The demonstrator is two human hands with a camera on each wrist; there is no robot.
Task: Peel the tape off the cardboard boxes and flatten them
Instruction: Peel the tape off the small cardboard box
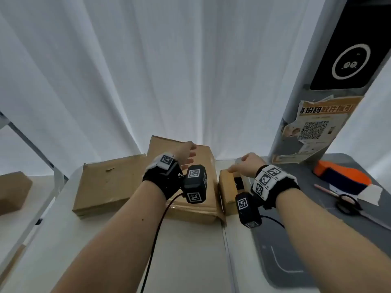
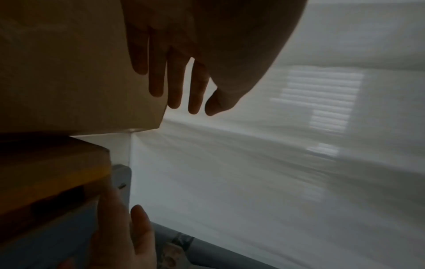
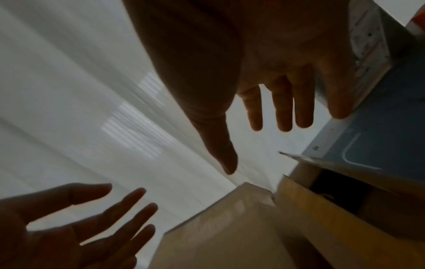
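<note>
Four cardboard boxes counted in the head view. Landmark: the long middle box point(image 1: 196, 178), lying on the white worktop point(image 1: 186, 250). Left of it and touching, one flat box point(image 1: 105, 185). Right of it and just beside, one small box point(image 1: 227, 191) with a dark strip on top. Far left of it, off the worktop — a fourth box point(image 1: 12, 191), partly cut by the frame edge.

Two hands. Left hand point(image 1: 186, 154) above the far end of the middle box, fingers straight and spread, holding nothing. Right hand point(image 1: 245, 163) above the small box, fingers extended and apart, nothing grasped.

Well right of the middle box: one grey post point(image 1: 306, 102) bearing a torn notice point(image 1: 317, 123) with a QR code and Chinese characters, only partly legible; one pair of scissors point(image 1: 349, 205); one pencil point(image 1: 325, 190); one orange-and-dark tray point(image 1: 342, 178) — all on a grey mat point(image 1: 317, 240).
</note>
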